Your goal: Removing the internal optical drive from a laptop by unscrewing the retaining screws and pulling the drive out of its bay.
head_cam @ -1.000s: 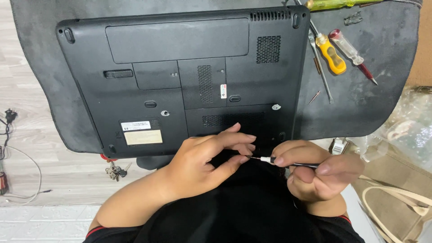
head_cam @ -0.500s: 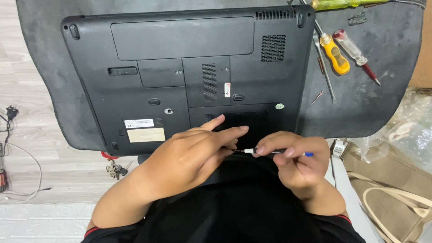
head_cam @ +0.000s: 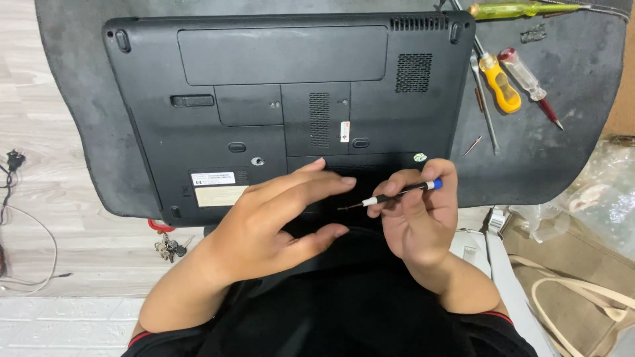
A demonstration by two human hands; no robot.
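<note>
A black laptop [head_cam: 284, 99] lies upside down on a dark grey mat [head_cam: 569, 132], its bottom panels and vents facing up. My right hand [head_cam: 417, 221] holds a slim black screwdriver [head_cam: 397, 193] with a white collar and blue cap, tip pointing left, just over the laptop's near edge. My left hand [head_cam: 278, 225] hovers beside the tip with fingers spread, holding nothing, over the laptop's front edge.
On the mat's right lie a yellow-handled screwdriver [head_cam: 499, 82], a clear red-tipped one [head_cam: 529, 82], a green-handled one [head_cam: 516, 9] and a thin metal tool [head_cam: 483, 109]. A bunch of keys [head_cam: 169, 246] and a cable [head_cam: 26, 244] lie at left. A beige bag [head_cam: 575, 284] sits at right.
My left hand let go of the screwdriver tip and opened its fingers. My right hand turned upward, raising the screwdriver slightly. The view shifted a little.
</note>
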